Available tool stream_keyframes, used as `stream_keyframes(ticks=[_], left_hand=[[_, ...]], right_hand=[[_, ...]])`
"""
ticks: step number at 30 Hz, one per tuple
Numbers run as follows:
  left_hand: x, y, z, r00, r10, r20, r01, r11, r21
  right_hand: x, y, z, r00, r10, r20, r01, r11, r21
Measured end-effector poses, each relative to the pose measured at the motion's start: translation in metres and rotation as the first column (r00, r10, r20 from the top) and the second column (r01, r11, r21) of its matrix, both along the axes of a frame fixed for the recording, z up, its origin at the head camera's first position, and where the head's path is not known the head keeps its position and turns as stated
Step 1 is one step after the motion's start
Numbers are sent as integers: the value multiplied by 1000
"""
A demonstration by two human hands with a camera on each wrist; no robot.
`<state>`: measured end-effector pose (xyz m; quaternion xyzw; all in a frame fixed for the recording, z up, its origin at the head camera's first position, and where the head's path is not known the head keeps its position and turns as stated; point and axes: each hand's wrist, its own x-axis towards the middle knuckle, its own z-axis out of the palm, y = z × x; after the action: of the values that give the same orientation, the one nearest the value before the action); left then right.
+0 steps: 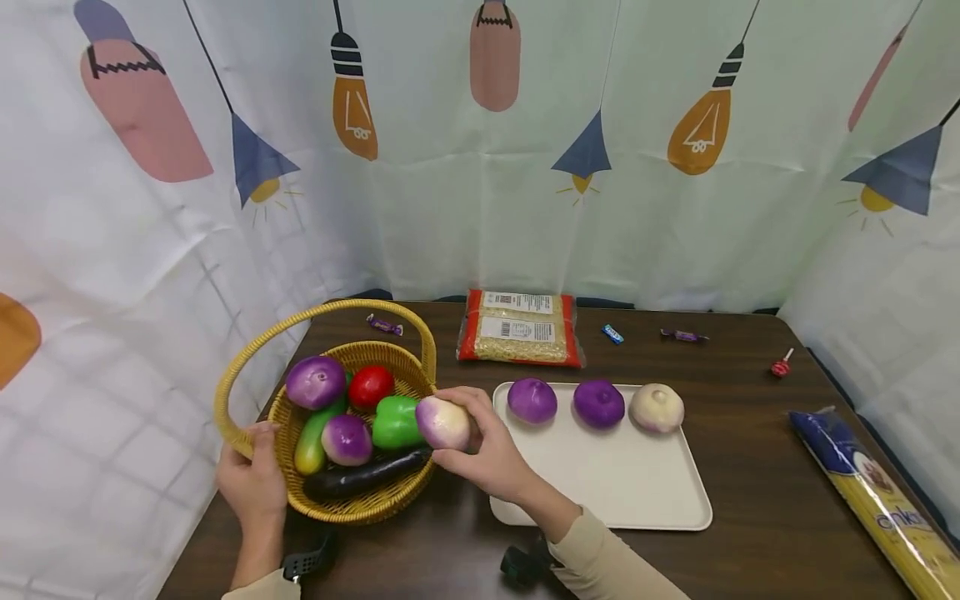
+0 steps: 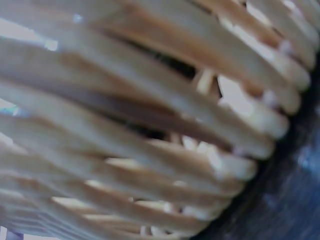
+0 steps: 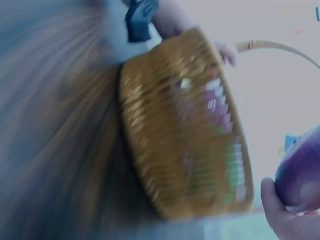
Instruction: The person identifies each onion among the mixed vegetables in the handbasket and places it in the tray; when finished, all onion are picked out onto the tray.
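My right hand [image 1: 487, 446] grips a purple-and-white turnip [image 1: 443, 422] over the right rim of the yellow wicker basket [image 1: 382, 510]. In the right wrist view, fingers curl around the turnip [image 3: 302, 175]. At the basket's left side, my left hand [image 1: 253, 479] holds the rim near the foot of the handle. Inside the basket lie a large purple round vegetable [image 1: 316, 382], a tomato [image 1: 371, 386], a green bell pepper [image 1: 397, 422], a smaller turnip [image 1: 347, 440], a green-yellow cucumber-like vegetable [image 1: 309, 450] and a long dark eggplant [image 1: 367, 476]. Basket weave [image 2: 150, 100] fills the left wrist view.
A white tray [image 1: 607, 492] right of the basket bears two purple round vegetables [image 1: 532, 401] and a whitish one [image 1: 657, 408]. Behind are a red-edged grain bag [image 1: 519, 327] and small wrapped candies [image 1: 684, 336]. A lollipop [image 1: 781, 364] and spaghetti pack [image 1: 881, 500] lie right.
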<state>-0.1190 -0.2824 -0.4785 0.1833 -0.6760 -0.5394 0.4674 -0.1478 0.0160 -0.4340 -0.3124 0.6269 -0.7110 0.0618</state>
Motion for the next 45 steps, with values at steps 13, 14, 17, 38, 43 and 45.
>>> stream_keyframes(ticks=[13, 14, 17, 38, 43, 45], left_hand=[[-2, 0, 0, 1000, -6, 12, 6, 1000, 23], [-3, 1, 0, 1000, -4, 11, 4, 1000, 20], [-2, 1, 0, 1000, 3, 6, -4, 1000, 15], [-2, 0, -3, 1000, 5, 20, -6, 1000, 20], [-2, -1, -3, 1000, 5, 25, -6, 1000, 18], [-2, -1, -3, 1000, 8, 26, -8, 1000, 12]], right_hand=[[10, 93, -40, 957, -187, 222, 178, 982, 63], [11, 98, -42, 954, -197, 225, 185, 980, 71], [13, 110, -48, 953, -223, 204, 202, 972, 117], [13, 139, -75, 941, -296, -161, 337, 848, 408], [12, 137, -77, 950, -255, -181, 307, 870, 386], [11, 136, -78, 955, -238, -177, 289, 882, 373]])
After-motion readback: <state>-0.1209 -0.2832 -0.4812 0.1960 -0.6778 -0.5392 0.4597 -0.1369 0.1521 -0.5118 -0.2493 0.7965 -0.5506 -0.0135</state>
